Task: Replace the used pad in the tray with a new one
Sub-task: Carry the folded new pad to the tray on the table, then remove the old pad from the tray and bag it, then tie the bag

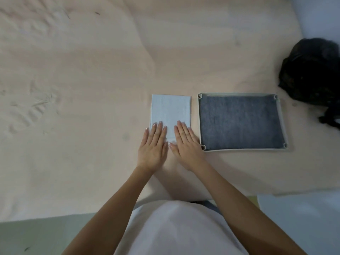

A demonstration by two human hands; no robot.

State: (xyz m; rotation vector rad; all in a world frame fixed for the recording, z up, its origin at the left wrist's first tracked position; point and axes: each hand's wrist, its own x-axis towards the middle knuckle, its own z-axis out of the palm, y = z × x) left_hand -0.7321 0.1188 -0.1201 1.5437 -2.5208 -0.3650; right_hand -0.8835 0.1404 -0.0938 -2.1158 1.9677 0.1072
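A folded, pale, quilted rectangular pad (170, 115) is being pressed flat on the peach sheet (82, 89) by the left hand (153, 144) and the right hand (185, 144), fingers straight. Just beside it, a grey, nappy pad (239, 122) is being held in the pale-rimmed rectangular tray (239, 149). A black bag (312, 70) is lying beyond.

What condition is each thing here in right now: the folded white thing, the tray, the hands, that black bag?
White pad: folded, flat on the bed, beside the tray.
Tray: holds a grey pad laid flat.
Left hand: flat on the white pad.
Right hand: flat on it too.
Black bag: crumpled, untouched.
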